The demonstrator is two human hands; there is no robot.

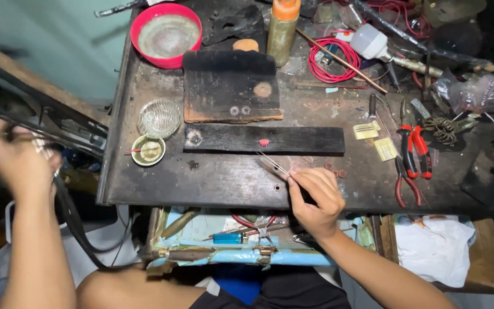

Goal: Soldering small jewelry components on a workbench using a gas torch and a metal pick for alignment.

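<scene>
Two hands apart: right hand [315, 197] pinches tweezers [274, 163] (left hand [15, 157] raised).

At the back of the tabletop [224, 183] stands an upright bottle [283, 31], olive-green with an orange cap. Far right, a crumpled clear plastic bag [481, 91] lies among the clutter. Two small pale-yellow cards [366, 131] lie flat by the red-handled pliers [415, 150].
</scene>
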